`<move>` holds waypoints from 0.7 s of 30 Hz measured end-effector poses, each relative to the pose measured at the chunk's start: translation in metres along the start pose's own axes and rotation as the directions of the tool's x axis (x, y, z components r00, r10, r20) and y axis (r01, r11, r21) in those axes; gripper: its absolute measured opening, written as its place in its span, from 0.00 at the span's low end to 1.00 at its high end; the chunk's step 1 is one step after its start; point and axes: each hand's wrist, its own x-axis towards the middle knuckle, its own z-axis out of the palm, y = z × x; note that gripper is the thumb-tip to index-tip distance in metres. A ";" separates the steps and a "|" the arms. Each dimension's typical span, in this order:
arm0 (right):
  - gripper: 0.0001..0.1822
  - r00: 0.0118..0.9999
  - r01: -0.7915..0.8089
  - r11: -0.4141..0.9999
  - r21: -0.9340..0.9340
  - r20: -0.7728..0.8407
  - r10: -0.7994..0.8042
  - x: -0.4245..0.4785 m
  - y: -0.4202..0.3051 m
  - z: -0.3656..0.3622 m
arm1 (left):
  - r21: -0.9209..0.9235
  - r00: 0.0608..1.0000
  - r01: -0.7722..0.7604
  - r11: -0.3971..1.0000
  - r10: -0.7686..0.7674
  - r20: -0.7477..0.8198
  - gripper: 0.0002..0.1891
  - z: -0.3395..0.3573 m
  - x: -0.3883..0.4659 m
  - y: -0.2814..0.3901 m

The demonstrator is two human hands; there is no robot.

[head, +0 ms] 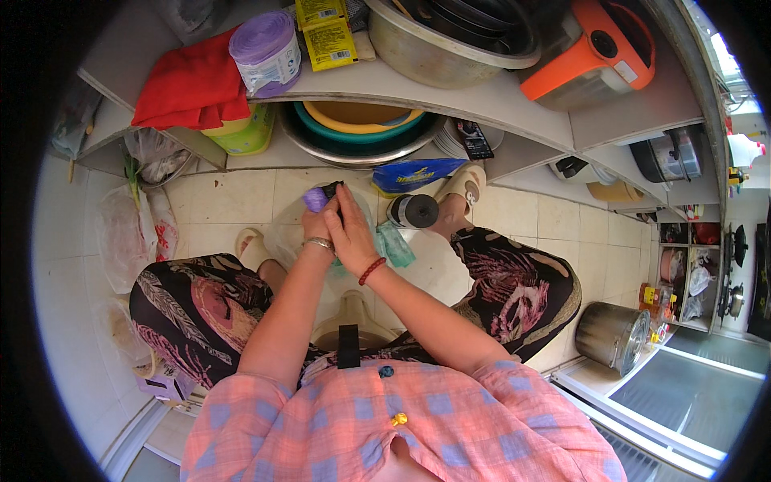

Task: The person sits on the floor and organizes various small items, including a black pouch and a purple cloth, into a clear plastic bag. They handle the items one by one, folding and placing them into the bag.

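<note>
My left hand [314,225], with a silver bracelet at its wrist, holds a small purple and black plastic bundle [315,199]. My right hand [354,228], a red beaded bracelet on its wrist, presses palm-inward against the left hand and the bundle, its fingers nearly straight. The bundle's lower part is hidden between the palms. To the right, a black roll of plastic bags [414,211] lies on the tiled floor near my foot. Crumpled green plastic [396,244] is beside my right hand. A blue package [415,175] bearing writing rests behind the black roll.
Ahead stands a shelf unit [530,132] holding a purple bag roll [266,51], red cloth [190,81], metal basin [446,63], nested basins [361,135] and an orange-handled container [593,57]. Plastic bags [123,235] sit at left. A metal pot [611,337] is at right.
</note>
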 end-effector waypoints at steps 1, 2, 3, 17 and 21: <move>0.36 1.000 -0.011 1.000 0.010 -0.024 0.012 0.002 0.005 0.000 | 0.003 0.999 -0.024 1.000 0.024 0.033 0.14 0.004 -0.004 0.001; 0.35 0.996 -0.076 0.995 0.059 -0.041 0.079 0.004 0.010 -0.002 | 0.119 1.000 0.003 0.993 0.000 -0.027 0.13 0.010 -0.008 0.002; 0.35 0.988 -0.139 0.984 0.110 -0.053 0.146 0.006 0.014 -0.005 | 0.079 1.000 -0.019 0.997 0.019 0.000 0.12 0.014 -0.011 0.000; 0.26 0.933 -0.312 0.846 0.432 -0.030 0.359 0.013 0.050 -0.004 | -0.098 0.975 0.047 0.994 -0.024 0.222 0.15 0.021 -0.023 0.006; 0.26 0.930 -0.278 0.791 0.545 -0.054 0.364 0.015 0.046 -0.008 | -0.055 0.969 0.062 0.997 -0.047 0.244 0.14 0.022 -0.026 0.010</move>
